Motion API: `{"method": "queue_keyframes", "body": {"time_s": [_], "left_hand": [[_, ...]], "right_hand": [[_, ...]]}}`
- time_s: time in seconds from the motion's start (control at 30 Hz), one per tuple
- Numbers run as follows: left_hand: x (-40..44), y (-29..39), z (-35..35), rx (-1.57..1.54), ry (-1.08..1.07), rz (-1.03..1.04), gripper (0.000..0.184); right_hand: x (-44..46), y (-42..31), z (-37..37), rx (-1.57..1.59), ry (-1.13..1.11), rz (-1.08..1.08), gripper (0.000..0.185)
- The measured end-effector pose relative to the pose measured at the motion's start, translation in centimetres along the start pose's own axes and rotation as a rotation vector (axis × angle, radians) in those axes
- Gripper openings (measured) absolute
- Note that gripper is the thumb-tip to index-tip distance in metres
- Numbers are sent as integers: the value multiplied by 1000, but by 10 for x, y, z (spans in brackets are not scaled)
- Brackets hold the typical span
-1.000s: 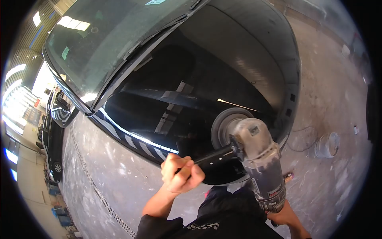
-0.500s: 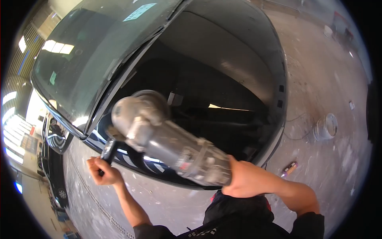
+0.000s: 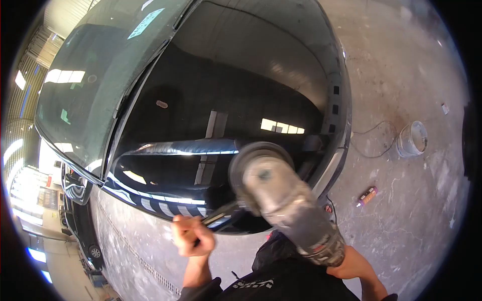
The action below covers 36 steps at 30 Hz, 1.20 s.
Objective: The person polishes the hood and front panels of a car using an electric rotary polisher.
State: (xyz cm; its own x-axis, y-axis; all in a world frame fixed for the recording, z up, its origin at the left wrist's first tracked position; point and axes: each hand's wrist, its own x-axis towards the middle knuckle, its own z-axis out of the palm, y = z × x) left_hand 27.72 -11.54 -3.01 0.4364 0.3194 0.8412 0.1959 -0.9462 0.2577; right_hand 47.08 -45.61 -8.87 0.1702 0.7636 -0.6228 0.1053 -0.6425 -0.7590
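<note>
Polisher shifted rightward, left hand and right hand wrapped round it; bucket contents unclear.

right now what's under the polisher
The black hood lies under the head of the polisher, with part of the round pad showing around it. The pad's face and the paint directly beneath are covered, so I can't tell whether they touch.

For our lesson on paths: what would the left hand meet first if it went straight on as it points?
Left hand: probably the black hood's near edge, though depth here is unclear.
</note>
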Motion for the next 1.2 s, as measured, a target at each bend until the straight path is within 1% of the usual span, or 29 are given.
{"method": "queue_keyframes", "body": {"time_s": [0.03, 0.07, 0.1, 0.17, 0.23, 0.3, 0.33, 0.37, 0.4, 0.43, 0.47, 0.5, 0.53, 0.57, 0.6, 0.63, 0.67, 0.73, 0.77, 0.8, 0.83, 0.9, 0.93, 0.97, 1.03, 1.07, 1.1, 1.17, 1.2], "left_hand": [[2, 10, 16, -54, -23, 66, 13], [4, 22, 33, -102, -55, 80, 8], [11, 32, 47, -127, -110, 90, 7], [25, 45, 68, -173, -176, 93, 15], [30, 39, 78, -188, -162, 129, 23], [28, 22, 70, -167, -88, 126, 22], [29, 14, 55, -39, -90, 118, 22], [24, -4, 43, -11, -10, 104, 20], [17, -18, 26, 21, 42, 27, 15], [10, -31, 9, 139, 96, -45, 15], [2, -48, -7, 58, 199, -107, 19], [-6, -60, -17, 128, 380, -155, 24], [-5, -61, -34, 150, 336, -131, 26], [-7, -64, -44, 207, 360, -107, 29], [-13, -61, -56, 203, 363, -131, 31], [-17, -57, -63, 202, 368, -154, 33], [-20, -50, -61, 196, 360, -151, 33], [-24, -34, -54, 120, 301, -106, 35], [-24, -24, -43, 107, 283, -94, 34], [-26, -15, -31, 93, 245, -103, 31], [-27, -5, -17, 80, 210, -113, 29], [-22, 17, 11, 43, 85, -96, 21], [-19, 28, 27, 26, 43, -74, 20], [-16, 40, 43, 13, 3, -53, 19], [-13, 63, 70, 0, -91, -11, 16], [-15, 73, 83, -35, -93, 20, 14], [-18, 81, 96, -70, -96, 49, 13], [-21, 100, 115, -100, -130, 70, 14], [-20, 108, 120, -99, -150, 92, 16]], "right_hand": [[-8, 30, 8, 177, 57, 5, 58], [-10, 39, 9, 357, 120, 8, 52], [-14, 46, 6, 362, 116, 8, 52], [-22, 46, 1, 536, 161, 214, 40], [-20, 44, 0, 547, 163, 246, 37], [-10, 26, 0, 403, 171, 125, 42], [-2, 22, 4, 386, 174, 49, 52], [10, 7, 6, 290, 198, -24, 55], [21, -13, 7, 196, 220, -95, 58], [31, -38, 2, 124, 193, -119, 57], [39, -59, -2, 52, 166, -143, 58], [45, -76, -6, 65, 179, -138, 58], [49, -89, -10, -41, 77, -134, 57], [50, -94, -12, -146, -29, -129, 56], [48, -93, -11, -136, -24, -123, 56], [47, -90, -11, -141, -75, -128, 56], [45, -85, -11, -145, -128, -133, 56], [33, -61, -4, -104, -102, -108, 57], [27, -47, -4, -73, -75, -85, 58], [19, -38, -8, -49, -96, -15, 62], [12, -22, -8, -44, -101, -13, 62], [-3, 10, -9, 65, 15, 6, 63], [-9, 21, -15, 123, 36, 38, 71], [-12, 40, -17, 122, 25, 34, 71], [-10, 87, -11, 267, 180, -38, 74], [-9, 104, -12, 312, 196, 21, 69], [-7, 118, -17, 305, 184, 15, 69], [-3, 139, -26, 501, 153, -5, 59], [-2, 140, -33, 533, 126, 23, 57]]}}
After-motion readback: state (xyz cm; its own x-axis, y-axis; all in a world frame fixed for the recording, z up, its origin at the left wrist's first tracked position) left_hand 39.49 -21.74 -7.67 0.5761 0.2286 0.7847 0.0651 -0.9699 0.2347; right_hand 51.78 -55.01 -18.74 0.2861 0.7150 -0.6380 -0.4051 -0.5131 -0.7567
